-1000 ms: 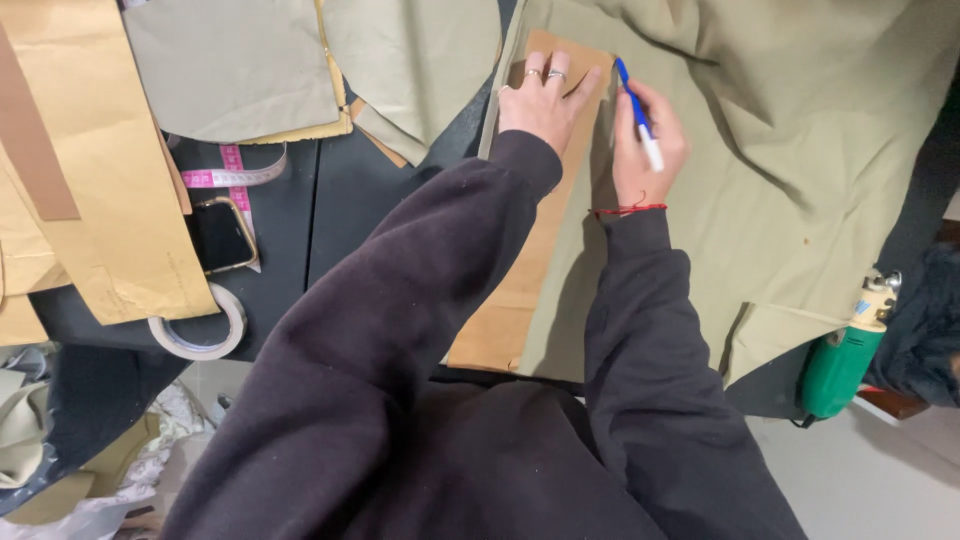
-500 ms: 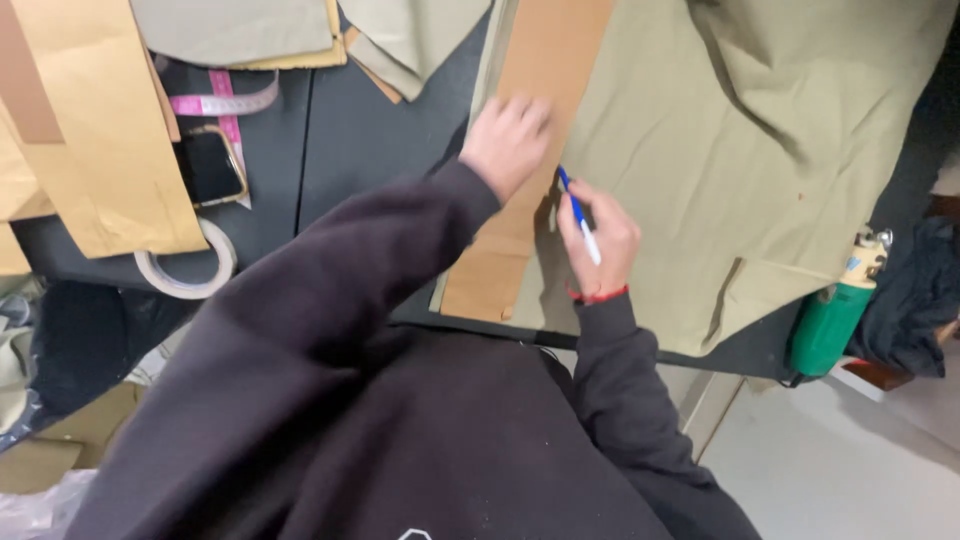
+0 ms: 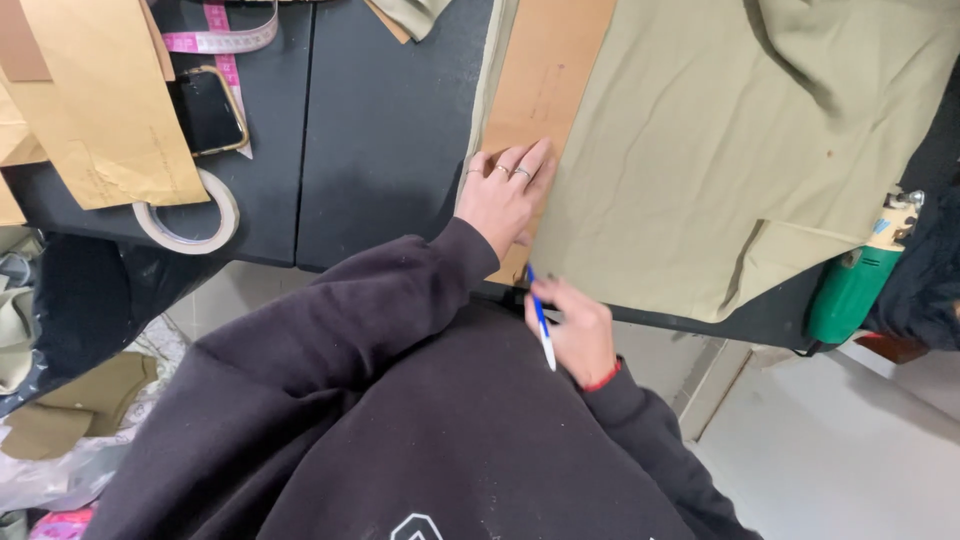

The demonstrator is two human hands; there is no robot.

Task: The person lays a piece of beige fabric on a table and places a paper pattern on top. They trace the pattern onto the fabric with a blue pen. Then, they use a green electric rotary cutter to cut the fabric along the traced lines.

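Compared with the frame 0.5 s earlier, both hands have travelled toward the near table edge: the right hand (image 3: pixel 580 335) has drawn its pen down the side of the pattern strip and now sits at the strip's lower end, while the left hand (image 3: pixel 503 197) has slid down the strip after it. Left hand: open and flat, palm down, ringed fingers (image 3: pixel 520 172) extended, pressing the long brown pattern strip (image 3: pixel 545 80) onto the olive-green fabric (image 3: pixel 720 150). Right hand: closed in a writing grip on a blue-and-white pen (image 3: pixel 541 322), whose tip lies at the strip's lower right corner, just where fabric and strip meet the edge of the dark table (image 3: pixel 385 120). The strip lies lengthwise along the fabric's left margin, its near end partly hidden by the left wrist. To the left, well apart from the work: a roll of tape (image 3: pixel 190 215), a phone (image 3: pixel 208 108) under a pink measuring tape (image 3: pixel 215 40), and tan paper pattern pieces (image 3: pixel 100 110). At right, a green power tool (image 3: pixel 850 285) rests near the table's corner. Risk, as judged: with only 1 hand anchoring a long strip, pen pressure against its edge could pivot the unheld far end, skewing the traced line; at the table edge the fabric lacks support, so the pen could drag or pucker it.
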